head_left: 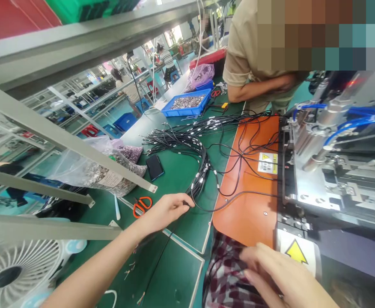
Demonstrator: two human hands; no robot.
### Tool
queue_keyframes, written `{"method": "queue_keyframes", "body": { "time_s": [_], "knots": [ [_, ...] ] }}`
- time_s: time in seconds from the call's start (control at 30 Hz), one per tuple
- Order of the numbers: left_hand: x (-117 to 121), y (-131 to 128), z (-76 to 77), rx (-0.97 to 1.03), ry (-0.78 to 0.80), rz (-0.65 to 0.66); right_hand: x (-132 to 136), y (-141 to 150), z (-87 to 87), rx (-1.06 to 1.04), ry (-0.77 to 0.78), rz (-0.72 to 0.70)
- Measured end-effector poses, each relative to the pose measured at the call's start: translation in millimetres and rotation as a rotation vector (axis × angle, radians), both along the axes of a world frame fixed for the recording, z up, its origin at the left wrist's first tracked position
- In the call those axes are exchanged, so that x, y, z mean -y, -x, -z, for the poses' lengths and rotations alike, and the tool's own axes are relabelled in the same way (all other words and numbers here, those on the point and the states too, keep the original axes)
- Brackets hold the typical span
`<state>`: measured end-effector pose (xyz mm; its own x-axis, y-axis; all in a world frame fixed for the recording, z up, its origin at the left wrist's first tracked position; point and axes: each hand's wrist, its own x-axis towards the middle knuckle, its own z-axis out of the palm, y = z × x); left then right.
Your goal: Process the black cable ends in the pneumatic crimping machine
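Plainly, the left hand [174, 207] is closing its thumb and fingers around the near end of the cables [203, 169], a thick bundle of smooth, black, rubbery strands that is curving across the matte green surface [177, 171]. Small white tags are dotting the strands, and their far ends are fanning out in a stiff, wiry tangle. Below this hand, 1 thin black strand is running down the green, its stripped, coloured wires splaying at the tip.

The right hand [271, 271] is hovering, blurred, above the checked maroon-and-white cloth [224, 278]; its fingers are curving loosely, the thumb is standing apart, and it is showing nothing in its grasp.

Loose cables are looping over the flat, round-cornered orange panel [248, 205], which is adjoining the metal machine [319, 162] with its glossy blue tubes [351, 124]. The dark, rectangular phone [155, 167] is lying near the bundle, and the scissors [142, 207] are showing rounded orange handles near the left forearm. Beside a pale metal post, the crinkled clear bag [128, 186] is bulging with small shiny pieces. Farther off, the shallow blue tray [171, 113] is holding more metallic bits, while a person [243, 42] in tan fabric is leaning in beside the machine.
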<state>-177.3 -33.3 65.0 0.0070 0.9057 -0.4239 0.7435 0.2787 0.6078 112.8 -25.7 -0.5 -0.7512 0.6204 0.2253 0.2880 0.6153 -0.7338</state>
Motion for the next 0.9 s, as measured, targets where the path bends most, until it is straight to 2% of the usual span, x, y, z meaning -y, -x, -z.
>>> {"method": "queue_keyframes", "body": {
  "time_s": [0.07, 0.1, 0.17, 0.2, 0.27, 0.33, 0.37, 0.43, 0.5, 0.53, 0.6, 0.67, 0.73, 0.8, 0.9],
  "knots": [
    [-13, -14, -3.7, 0.478, 0.142, -0.164, 3, 21, -7.7, 0.019, -0.168, 0.037],
    [-19, -22, -3.7, 0.658, 0.173, -0.222, 5, 34, -11.7, 0.035, -0.27, -0.012],
    [-28, -40, -0.6, 0.849, 0.134, -0.261, 8, 58, -18.4, 0.067, -0.4, -0.145],
    [-31, -47, 1.6, 0.856, 0.064, -0.255, 8, 66, -20.8, 0.076, -0.415, -0.148],
    [-32, -54, 4.7, 0.727, -0.133, -0.231, 4, 69, -24.9, 0.043, -0.386, -0.074],
    [-28, -50, 3.2, 0.466, -0.313, -0.187, -7, 54, -30.2, -0.036, -0.271, 0.056],
    [-26, -45, 0.3, 0.316, -0.356, -0.135, -13, 43, -33.5, -0.088, -0.185, 0.109],
    [-22, -37, -7.2, 0.003, -0.356, 0.054, -23, 23, -39.6, -0.206, 0.057, 0.216],
    [-19, -34, -11.6, -0.303, -0.261, 0.263, -25, 15, -41.2, -0.262, 0.262, 0.13],
    [-18, -35, -10.9, -0.422, -0.199, 0.337, -22, 17, -39.4, -0.27, 0.321, 0.027],
    [-19, -40, -2.7, -0.567, -0.098, 0.403, -9, 29, -31.2, -0.22, 0.367, -0.197],
    [-22, -43, 11.0, -0.568, -0.072, 0.385, 4, 42, -21.1, -0.137, 0.325, -0.394],
    [-28, -42, 24.2, -0.509, -0.091, 0.33, 13, 46, -14.8, -0.123, 0.322, -0.475],
    [-38, -38, 33.8, -0.41, -0.122, 0.251, 15, 38, -13.9, -0.162, 0.401, -0.455],
    [-60, -35, 44.2, -0.174, -0.131, 0.116, 12, 15, -16.8, -0.179, 0.557, -0.317]
  ]
}}
